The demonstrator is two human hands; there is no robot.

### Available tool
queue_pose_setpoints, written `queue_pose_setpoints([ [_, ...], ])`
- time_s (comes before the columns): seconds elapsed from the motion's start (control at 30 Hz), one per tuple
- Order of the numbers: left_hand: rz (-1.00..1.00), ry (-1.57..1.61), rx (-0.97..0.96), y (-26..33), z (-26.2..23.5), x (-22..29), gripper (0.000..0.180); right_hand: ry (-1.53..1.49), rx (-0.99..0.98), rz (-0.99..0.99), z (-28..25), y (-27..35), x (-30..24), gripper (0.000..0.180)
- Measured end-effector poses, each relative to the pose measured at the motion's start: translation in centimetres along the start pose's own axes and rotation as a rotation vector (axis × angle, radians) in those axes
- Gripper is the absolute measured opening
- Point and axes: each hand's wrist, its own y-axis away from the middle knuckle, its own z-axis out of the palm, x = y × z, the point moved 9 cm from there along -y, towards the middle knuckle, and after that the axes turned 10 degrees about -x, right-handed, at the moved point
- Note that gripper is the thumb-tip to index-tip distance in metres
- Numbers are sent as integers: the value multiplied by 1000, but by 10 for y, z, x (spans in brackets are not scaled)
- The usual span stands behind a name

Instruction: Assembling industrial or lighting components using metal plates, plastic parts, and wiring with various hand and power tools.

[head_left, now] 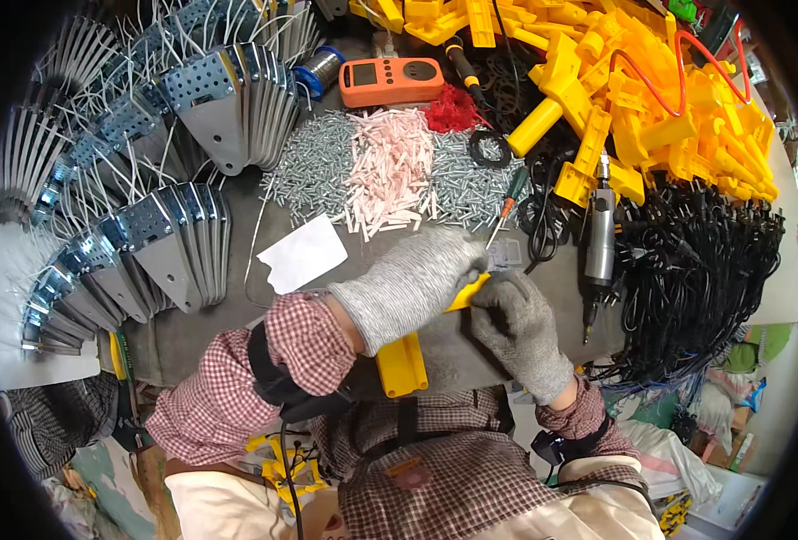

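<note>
My left hand (412,279), in a grey knit glove, is closed over the upper part of a long yellow plastic part (402,364) that lies on the grey bench just in front of me. My right hand (516,324), also gloved, presses its fingers against the part's upper end at the small bit showing between the two hands. Whether the right hand pinches something small there is hidden by the gloves.
Heaps of silver screws (313,166) and pale pink plugs (390,171) lie behind the hands, with an orange meter (392,81), a screwdriver (507,205), a grey power driver (600,243), yellow parts (651,99), black cords (705,261), metal brackets (174,243) and a white paper (302,254).
</note>
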Motion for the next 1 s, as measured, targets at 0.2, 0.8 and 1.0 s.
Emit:
queue_pose_setpoints([
  [0.2, 201, -318, 101, 28, 14, 20, 36, -3, -68, -128, -2, 7, 9, 31],
  [0.8, -432, -700, 618, 72, -112, -111, 18, -90, -30, -182, 6, 1, 18, 40],
  [1.0, -316, -233, 520, 79, -99, -91, 22, 1, -64, -155, 8, -1, 16, 46],
])
